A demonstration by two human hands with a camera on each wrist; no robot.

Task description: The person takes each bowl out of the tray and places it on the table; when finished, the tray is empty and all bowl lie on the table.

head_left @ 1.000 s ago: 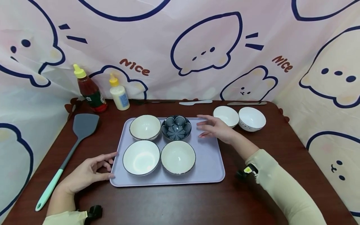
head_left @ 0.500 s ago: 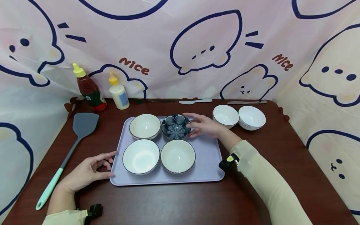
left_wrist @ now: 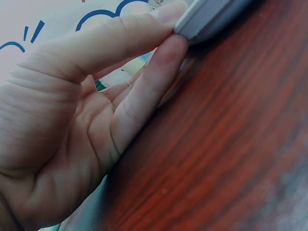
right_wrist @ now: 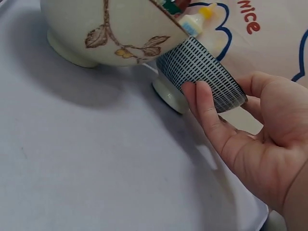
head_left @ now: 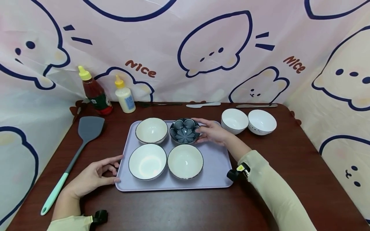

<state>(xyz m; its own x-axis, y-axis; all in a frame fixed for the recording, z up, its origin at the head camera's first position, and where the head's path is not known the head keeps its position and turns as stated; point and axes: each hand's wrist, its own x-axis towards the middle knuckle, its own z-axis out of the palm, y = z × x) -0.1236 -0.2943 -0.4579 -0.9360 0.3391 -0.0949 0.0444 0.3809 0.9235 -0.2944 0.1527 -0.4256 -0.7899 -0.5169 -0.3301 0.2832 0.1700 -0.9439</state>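
Several bowls stand on a lilac tray (head_left: 215, 166). My left hand (head_left: 91, 175) holds the tray's left edge; in the left wrist view my fingers (left_wrist: 166, 55) touch its rim. At the tray's far side my right hand (head_left: 212, 132) grips the right side of a small dark-blue patterned bowl (head_left: 185, 136). In the right wrist view its outside shows a blue-and-white check, and its pale foot is near the tray surface. A cream bowl (head_left: 151, 131) stands left of it, with a white bowl (head_left: 147, 162) and another cream bowl (head_left: 185, 161) in front.
Two white bowls, a left one (head_left: 234, 121) and a right one (head_left: 262, 122), stand beyond the tray's right corner. A red sauce bottle (head_left: 96, 96), a cream squeeze bottle (head_left: 125, 99) and several knives line the back. A grey turner (head_left: 91, 128) lies at the left.
My right hand has moved left from over the tray's far right part onto the dark-blue bowl. My left hand has stayed at the tray's edge. The head view has shifted slightly.
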